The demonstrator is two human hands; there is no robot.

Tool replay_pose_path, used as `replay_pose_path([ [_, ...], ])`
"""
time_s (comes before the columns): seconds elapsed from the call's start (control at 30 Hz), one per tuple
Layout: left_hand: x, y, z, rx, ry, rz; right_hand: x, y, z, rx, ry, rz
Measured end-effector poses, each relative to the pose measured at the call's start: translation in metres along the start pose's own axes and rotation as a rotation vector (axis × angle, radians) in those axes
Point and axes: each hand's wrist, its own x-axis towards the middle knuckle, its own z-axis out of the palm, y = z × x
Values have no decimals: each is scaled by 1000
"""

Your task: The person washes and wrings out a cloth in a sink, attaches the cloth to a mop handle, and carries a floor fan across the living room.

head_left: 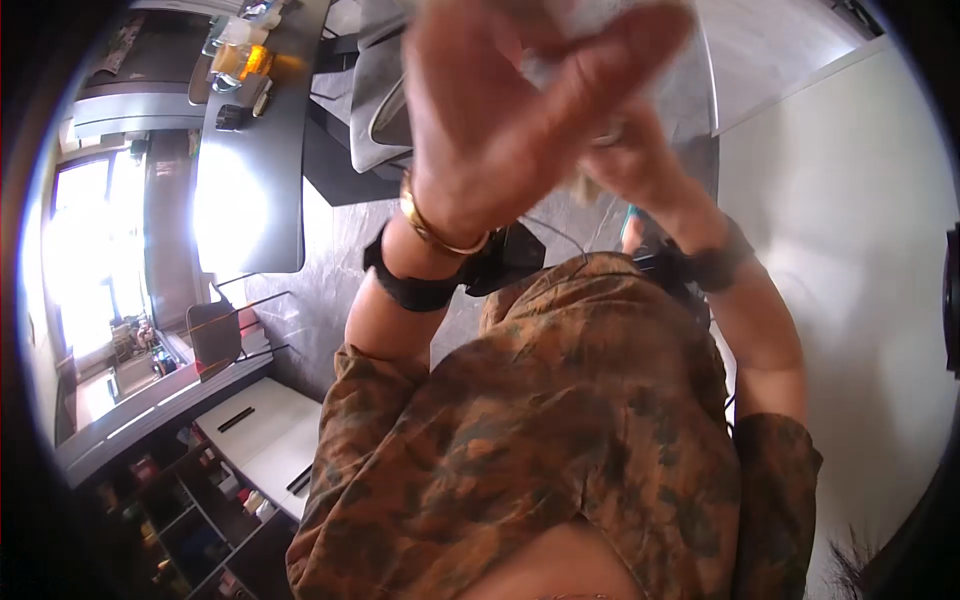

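My left hand (480,140) is raised large and blurred close to the camera, with a gold bracelet (420,222) at its wrist. Its thumb spreads away to the right, while the other fingers run out of the top edge; nothing shows in its grip. Behind it and to the right is my right hand (655,175), whose fingers are partly covered by the left hand and smeared. A small pale patch shows by the right fingers, too blurred to name. Black straps with dark devices circle both forearms, the left strap (415,290) being the clearer one.
A long dark table (255,170) at the left carries containers, one with orange contents (257,62). A grey chair (380,120) stands beside it. Lower left are another chair (213,335), a white tabletop (270,425) and dark shelves (190,530). A pale wall (850,230) rises at the right.
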Motion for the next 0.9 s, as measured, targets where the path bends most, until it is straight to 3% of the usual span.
replay_pose_path([
  [0.03,4,-6,10,-53,6,-80,8,17,-2,-15,-41,-13],
  [0.1,26,-52,8,-377,-127,7,34,36,-26,-171,-224,65],
  [0.2,58,-100,10,-581,-240,-57,60,75,-78,-457,-229,-233],
  [0.23,69,-109,12,-581,-226,-114,63,77,-106,-509,-316,-170],
  [0.3,96,-134,10,-566,-281,-148,72,83,-158,-421,-398,257],
  [0.33,105,-123,38,-305,72,-185,82,90,-180,-380,-430,464],
  [0.43,134,-130,59,-110,170,-149,117,102,-231,-345,-393,543],
  [0.53,163,-160,61,-158,124,-132,153,125,-268,-261,-244,426],
  [0.67,199,-186,63,-133,205,-90,174,158,-307,-165,-95,609],
  [0.83,268,-236,67,-186,188,-43,222,196,-339,-223,-64,686],
  [0.87,236,-195,56,-234,147,-40,170,154,-329,-238,-12,685],
  [0.9,244,-204,61,-306,106,-25,169,156,-339,-268,32,665],
])
